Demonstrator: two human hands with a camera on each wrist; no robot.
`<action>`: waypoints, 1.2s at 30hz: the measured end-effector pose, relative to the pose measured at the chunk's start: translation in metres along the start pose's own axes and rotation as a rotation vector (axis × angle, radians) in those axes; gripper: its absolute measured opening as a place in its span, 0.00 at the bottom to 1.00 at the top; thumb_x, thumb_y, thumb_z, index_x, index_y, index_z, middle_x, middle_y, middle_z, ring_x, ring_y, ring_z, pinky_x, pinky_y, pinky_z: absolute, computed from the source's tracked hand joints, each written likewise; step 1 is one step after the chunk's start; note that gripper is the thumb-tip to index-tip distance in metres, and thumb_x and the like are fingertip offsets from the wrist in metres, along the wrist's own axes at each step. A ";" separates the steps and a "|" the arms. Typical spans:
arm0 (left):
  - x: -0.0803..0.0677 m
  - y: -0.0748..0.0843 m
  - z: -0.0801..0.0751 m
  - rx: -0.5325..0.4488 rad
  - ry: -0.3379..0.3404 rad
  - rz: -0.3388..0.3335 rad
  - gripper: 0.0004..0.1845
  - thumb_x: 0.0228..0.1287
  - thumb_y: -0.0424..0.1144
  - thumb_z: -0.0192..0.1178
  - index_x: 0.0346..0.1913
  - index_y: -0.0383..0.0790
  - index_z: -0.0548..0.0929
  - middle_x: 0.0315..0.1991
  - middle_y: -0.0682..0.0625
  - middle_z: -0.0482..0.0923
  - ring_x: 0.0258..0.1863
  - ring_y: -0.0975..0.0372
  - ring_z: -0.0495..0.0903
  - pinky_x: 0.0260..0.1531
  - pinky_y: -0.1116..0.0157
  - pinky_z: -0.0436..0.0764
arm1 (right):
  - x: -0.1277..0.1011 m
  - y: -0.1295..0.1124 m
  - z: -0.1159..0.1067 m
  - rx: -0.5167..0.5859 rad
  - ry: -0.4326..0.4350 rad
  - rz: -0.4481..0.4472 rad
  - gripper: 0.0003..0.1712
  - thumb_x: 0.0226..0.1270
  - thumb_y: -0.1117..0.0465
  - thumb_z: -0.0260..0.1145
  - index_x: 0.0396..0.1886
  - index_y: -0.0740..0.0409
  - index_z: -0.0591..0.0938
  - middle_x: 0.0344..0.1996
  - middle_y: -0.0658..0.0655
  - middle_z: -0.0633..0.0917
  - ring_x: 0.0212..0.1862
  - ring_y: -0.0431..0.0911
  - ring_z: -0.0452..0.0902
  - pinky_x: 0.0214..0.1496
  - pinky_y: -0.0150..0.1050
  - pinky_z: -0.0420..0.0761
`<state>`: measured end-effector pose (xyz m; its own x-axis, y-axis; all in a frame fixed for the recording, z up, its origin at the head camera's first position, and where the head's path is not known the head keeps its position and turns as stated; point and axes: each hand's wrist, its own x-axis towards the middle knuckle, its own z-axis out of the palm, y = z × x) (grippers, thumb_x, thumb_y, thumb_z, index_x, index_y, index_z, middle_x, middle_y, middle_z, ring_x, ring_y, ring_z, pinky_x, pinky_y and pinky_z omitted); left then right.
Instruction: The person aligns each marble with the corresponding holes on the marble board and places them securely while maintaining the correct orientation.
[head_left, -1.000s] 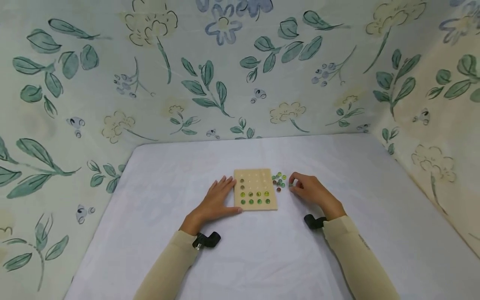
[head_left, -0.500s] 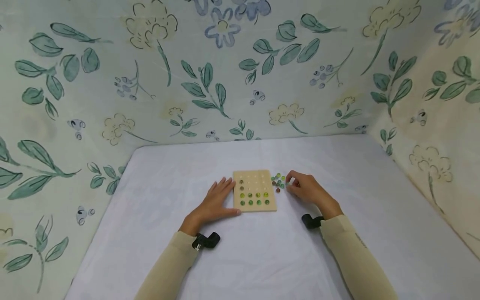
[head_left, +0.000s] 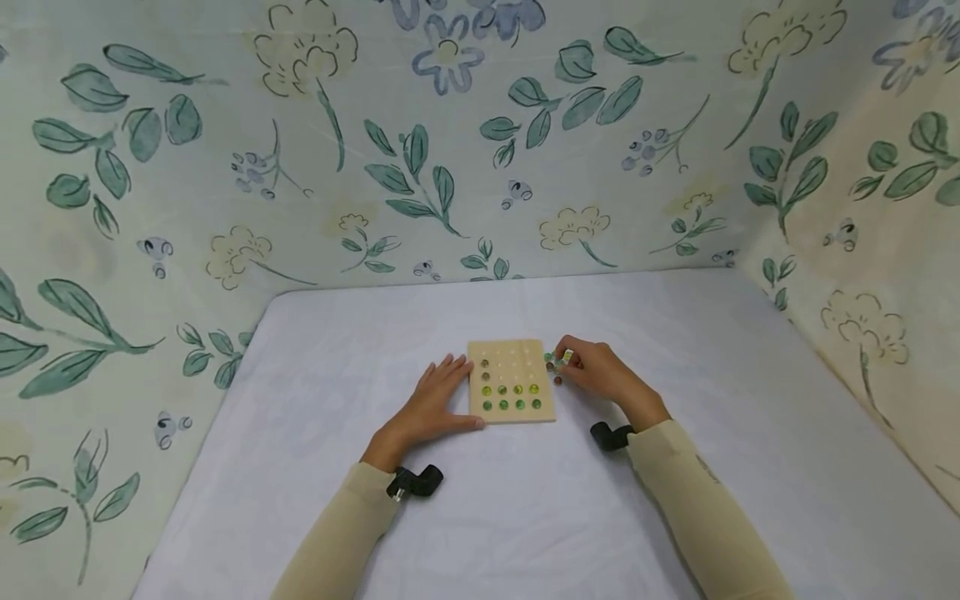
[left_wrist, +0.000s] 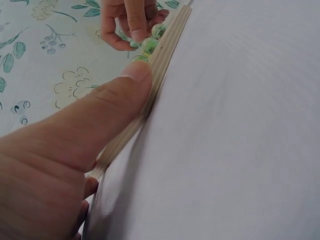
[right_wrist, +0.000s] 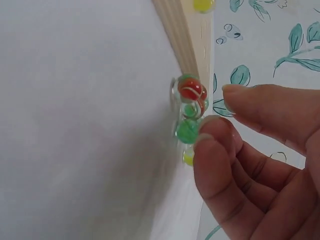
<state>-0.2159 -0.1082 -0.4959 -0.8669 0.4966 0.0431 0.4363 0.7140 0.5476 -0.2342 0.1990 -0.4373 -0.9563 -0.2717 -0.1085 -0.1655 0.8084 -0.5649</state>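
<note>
A square pale wooden board with small hollows lies on the white table. Green marbles fill its nearest row and yellow-green marbles the row beyond; two dull brownish ones sit in the left column. My left hand rests spread against the board's left side, thumb at the near corner. Beside the right edge is a small cluster of loose marbles, red, green and yellow. My right hand hovers over this cluster, partly covering it. Thumb and curved fingers stand apart, with no marble visibly pinched.
White cloth covers the table. Leaf-and-flower patterned fabric rises behind it and at both sides. A black wrist camera sits on my left wrist and another black camera on the right.
My right hand has moved left, from beside the loose marbles to over them, and now hides several. My left hand and the board have stayed in place.
</note>
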 end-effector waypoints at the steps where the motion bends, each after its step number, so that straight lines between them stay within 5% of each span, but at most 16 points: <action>1: 0.000 0.000 0.000 -0.002 0.001 -0.001 0.56 0.48 0.68 0.67 0.76 0.46 0.56 0.76 0.51 0.49 0.76 0.59 0.40 0.73 0.60 0.34 | 0.001 -0.002 0.000 0.002 -0.006 -0.007 0.10 0.68 0.62 0.62 0.48 0.53 0.76 0.29 0.56 0.80 0.29 0.47 0.72 0.28 0.36 0.73; 36: 0.001 -0.002 -0.002 0.020 -0.004 -0.010 0.55 0.48 0.69 0.65 0.76 0.47 0.56 0.76 0.51 0.49 0.76 0.59 0.40 0.74 0.59 0.36 | 0.032 -0.044 0.025 0.038 -0.115 -0.108 0.07 0.68 0.62 0.62 0.44 0.50 0.76 0.25 0.54 0.77 0.26 0.45 0.72 0.27 0.35 0.73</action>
<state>-0.2178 -0.1105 -0.4951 -0.8702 0.4914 0.0348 0.4325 0.7283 0.5316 -0.2516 0.1415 -0.4366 -0.8989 -0.4160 -0.1374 -0.2548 0.7516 -0.6084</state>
